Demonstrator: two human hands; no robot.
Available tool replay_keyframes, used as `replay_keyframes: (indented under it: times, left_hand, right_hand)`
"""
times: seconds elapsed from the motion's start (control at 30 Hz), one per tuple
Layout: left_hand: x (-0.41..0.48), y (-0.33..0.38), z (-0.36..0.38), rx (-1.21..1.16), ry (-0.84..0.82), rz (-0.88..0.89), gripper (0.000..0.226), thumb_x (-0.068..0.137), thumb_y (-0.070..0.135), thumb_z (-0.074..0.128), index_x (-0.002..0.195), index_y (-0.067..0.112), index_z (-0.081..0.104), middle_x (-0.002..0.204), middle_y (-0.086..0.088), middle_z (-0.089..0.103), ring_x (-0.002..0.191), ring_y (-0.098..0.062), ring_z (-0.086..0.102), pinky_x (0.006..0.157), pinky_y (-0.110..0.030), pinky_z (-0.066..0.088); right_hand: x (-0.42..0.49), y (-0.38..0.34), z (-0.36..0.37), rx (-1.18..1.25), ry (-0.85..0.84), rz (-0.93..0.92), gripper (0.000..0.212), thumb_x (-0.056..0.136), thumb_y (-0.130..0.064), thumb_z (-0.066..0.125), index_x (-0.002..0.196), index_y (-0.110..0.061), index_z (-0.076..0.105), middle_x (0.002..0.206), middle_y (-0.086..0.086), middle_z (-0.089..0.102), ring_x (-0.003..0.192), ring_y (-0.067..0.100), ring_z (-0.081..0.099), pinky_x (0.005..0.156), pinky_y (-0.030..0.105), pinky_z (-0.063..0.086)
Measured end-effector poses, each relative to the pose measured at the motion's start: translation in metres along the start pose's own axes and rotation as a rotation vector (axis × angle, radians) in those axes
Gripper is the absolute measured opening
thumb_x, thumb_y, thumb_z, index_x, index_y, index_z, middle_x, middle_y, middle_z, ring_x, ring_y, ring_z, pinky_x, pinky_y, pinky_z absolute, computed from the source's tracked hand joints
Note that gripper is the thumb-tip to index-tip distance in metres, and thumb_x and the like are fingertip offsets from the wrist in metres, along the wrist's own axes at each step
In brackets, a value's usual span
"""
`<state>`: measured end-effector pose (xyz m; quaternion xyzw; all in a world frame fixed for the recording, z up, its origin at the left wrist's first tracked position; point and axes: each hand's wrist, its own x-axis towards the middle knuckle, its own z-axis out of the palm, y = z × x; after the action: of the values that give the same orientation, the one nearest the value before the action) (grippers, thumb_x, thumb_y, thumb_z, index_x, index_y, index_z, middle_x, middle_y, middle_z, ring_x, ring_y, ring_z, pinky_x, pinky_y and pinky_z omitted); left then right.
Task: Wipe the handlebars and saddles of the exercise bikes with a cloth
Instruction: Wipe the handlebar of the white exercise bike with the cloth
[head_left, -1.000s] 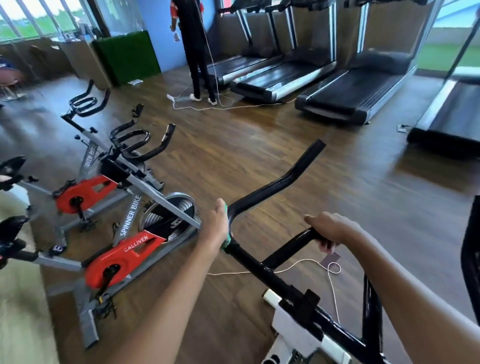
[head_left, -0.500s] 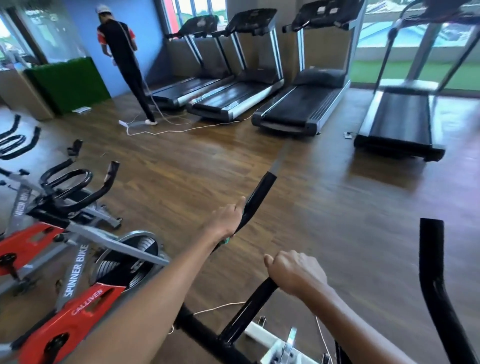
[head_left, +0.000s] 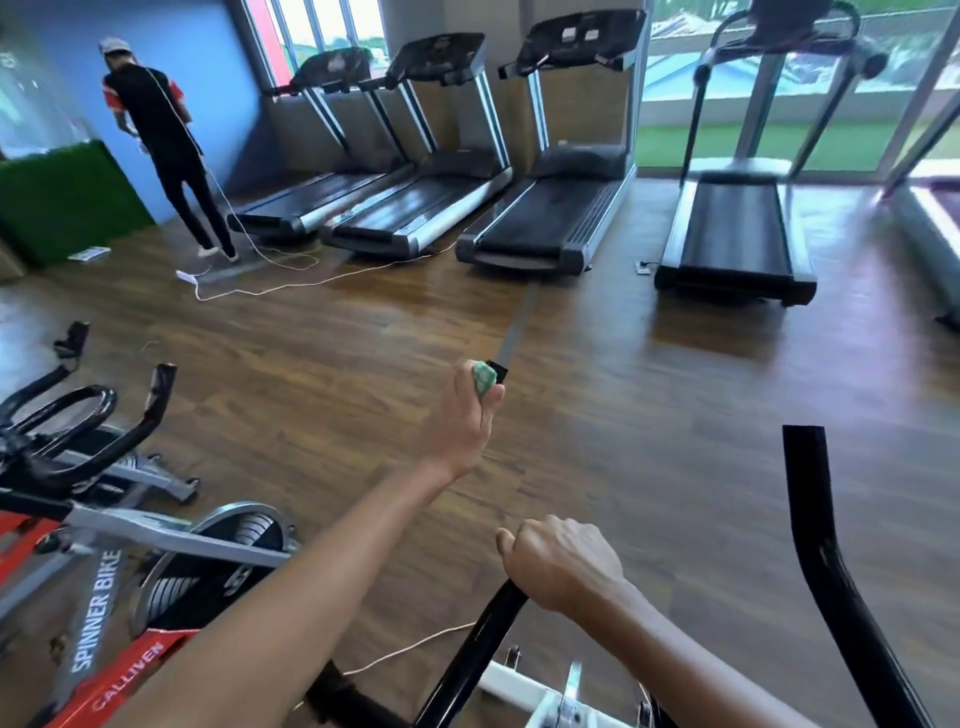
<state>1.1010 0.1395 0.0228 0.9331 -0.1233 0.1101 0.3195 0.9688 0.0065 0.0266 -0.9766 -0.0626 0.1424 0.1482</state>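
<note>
One green cloth (head_left: 483, 378) inside left hand (head_left: 464, 415)

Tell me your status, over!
Left hand grips green cloth at handlebar tip. Right hand grips inner bar. Nothing blocking.

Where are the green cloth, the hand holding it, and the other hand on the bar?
green cloth (head_left: 484, 378), head view, on the bunched fabric showing between the fingers.
left hand (head_left: 462, 421), head view, on the back of the hand.
right hand (head_left: 563, 566), head view, on the knuckles gripping the black handlebar.
</note>
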Motion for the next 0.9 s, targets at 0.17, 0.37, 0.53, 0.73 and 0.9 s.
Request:
replay_keyframes:
  times: [0.17,0.37,0.53,0.73,0.9]
  left_hand:
    - [0.025,0.029,0.005,0.169,0.097,0.039,0.069,0.095,0.059,0.025,0.134,0.004,0.040,0.122,-0.017,0.056,0.105,-0.037,0.058,0.083,-0.049,0.050]
    - [-0.005,0.017,0.004,0.172,0.076,0.032,0.061,0.100,0.051,0.032,0.138,0.003,0.035,0.122,-0.016,0.055,0.098,-0.034,0.060,0.065,-0.037,0.046]
    - [-0.065,-0.003,-0.026,0.489,-0.189,-0.072,0.050,0.104,0.048,0.031,0.135,0.008,0.032,0.124,-0.015,0.055,0.104,-0.031,0.060,0.072,-0.034,0.044]
    - [-0.138,-0.026,-0.074,0.587,-0.337,-0.317,0.063,0.103,0.053,0.028,0.150,0.010,0.022,0.144,-0.018,0.044,0.125,-0.037,0.050,0.098,-0.044,0.041]
    - [-0.199,-0.022,-0.077,0.311,-0.015,-0.724,0.055,0.103,0.042,0.041,0.138,-0.001,0.035,0.136,-0.025,0.047,0.124,-0.041,0.050,0.099,-0.044,0.038]
  right_hand:
    - [-0.002,-0.001,-0.001,0.013,-0.002,0.001,0.049,0.104,-0.043,0.026,0.087,-0.015,0.063,0.112,0.017,0.069,0.107,0.037,0.062,0.084,0.037,0.042]
    - [-0.002,-0.001,-0.004,0.031,-0.033,0.012,0.041,0.101,-0.038,0.028,0.086,-0.015,0.060,0.116,0.018,0.067,0.109,0.037,0.061,0.081,0.037,0.039]
    - [-0.006,0.000,-0.008,0.022,-0.047,0.015,0.035,0.100,-0.035,0.031,0.083,-0.017,0.056,0.115,0.017,0.068,0.108,0.035,0.062,0.078,0.034,0.037]
    - [-0.011,0.002,-0.008,0.026,-0.105,0.041,0.042,0.098,-0.033,0.032,0.065,-0.016,0.054,0.089,0.007,0.068,0.090,0.029,0.060,0.080,0.035,0.043]
    - [-0.011,-0.001,-0.010,0.043,-0.110,0.068,0.047,0.098,-0.036,0.031,0.067,-0.016,0.060,0.068,-0.001,0.061,0.079,0.024,0.059,0.080,0.033,0.045]
